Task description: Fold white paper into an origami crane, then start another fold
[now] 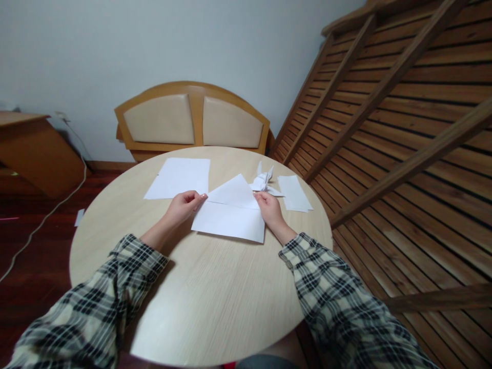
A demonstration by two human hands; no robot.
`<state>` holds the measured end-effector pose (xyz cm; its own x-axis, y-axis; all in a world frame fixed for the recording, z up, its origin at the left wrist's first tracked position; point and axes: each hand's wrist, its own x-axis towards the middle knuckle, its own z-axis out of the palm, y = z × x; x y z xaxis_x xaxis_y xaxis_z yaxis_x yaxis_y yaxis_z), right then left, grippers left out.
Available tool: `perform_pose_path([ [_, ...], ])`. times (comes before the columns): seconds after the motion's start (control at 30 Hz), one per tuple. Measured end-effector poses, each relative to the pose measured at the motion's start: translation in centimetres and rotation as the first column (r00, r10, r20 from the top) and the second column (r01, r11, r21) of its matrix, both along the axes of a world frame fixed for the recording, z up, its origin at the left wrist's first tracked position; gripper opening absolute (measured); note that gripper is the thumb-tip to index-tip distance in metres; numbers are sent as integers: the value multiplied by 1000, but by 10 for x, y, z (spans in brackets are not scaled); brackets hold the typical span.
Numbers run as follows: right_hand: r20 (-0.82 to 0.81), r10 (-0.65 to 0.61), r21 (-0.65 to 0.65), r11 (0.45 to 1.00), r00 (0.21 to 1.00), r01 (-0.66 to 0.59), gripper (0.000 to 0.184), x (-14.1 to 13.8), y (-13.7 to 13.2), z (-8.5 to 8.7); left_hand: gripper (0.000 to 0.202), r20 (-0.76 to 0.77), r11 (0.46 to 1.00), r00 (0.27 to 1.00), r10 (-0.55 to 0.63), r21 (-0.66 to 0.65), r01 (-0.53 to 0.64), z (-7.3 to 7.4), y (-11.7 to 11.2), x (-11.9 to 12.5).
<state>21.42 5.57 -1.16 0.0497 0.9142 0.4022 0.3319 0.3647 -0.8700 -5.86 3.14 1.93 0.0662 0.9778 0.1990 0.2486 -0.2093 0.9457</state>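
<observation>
Between my two hands is a sheet of white paper (230, 218), creased across, with a pointed upper part and a straight lower edge. My left hand (184, 206) pinches its left side near the crease. On the opposite side, the thumb and fingers of my right hand (269, 207) are closed on the paper's edge. Just beyond my right hand sits a folded white paper figure (262, 180) with upright points, partly hidden by the hand. A stack of white paper (180, 177) lies flat past my left hand.
White paper strips (295, 193) lie at the right of the round wooden table (215, 297). A padded headboard (198, 115) stands behind it, and a slatted wooden frame (403, 143) leans on the right. A white cable (49, 218) crosses the floor at left.
</observation>
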Motion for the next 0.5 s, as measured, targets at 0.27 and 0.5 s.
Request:
perform_pose_path([
  [0.27, -138, 19, -63, 998, 990, -27, 34, -1, 2, -2, 34, 106, 1000, 994, 22, -8, -22, -2, 1, 0],
  [0.5, -410, -14, -147, 988, 912, -51, 36, -4, 1, -2, 20, 126, 974, 967, -221, -24, 225, -21, 8, 3],
])
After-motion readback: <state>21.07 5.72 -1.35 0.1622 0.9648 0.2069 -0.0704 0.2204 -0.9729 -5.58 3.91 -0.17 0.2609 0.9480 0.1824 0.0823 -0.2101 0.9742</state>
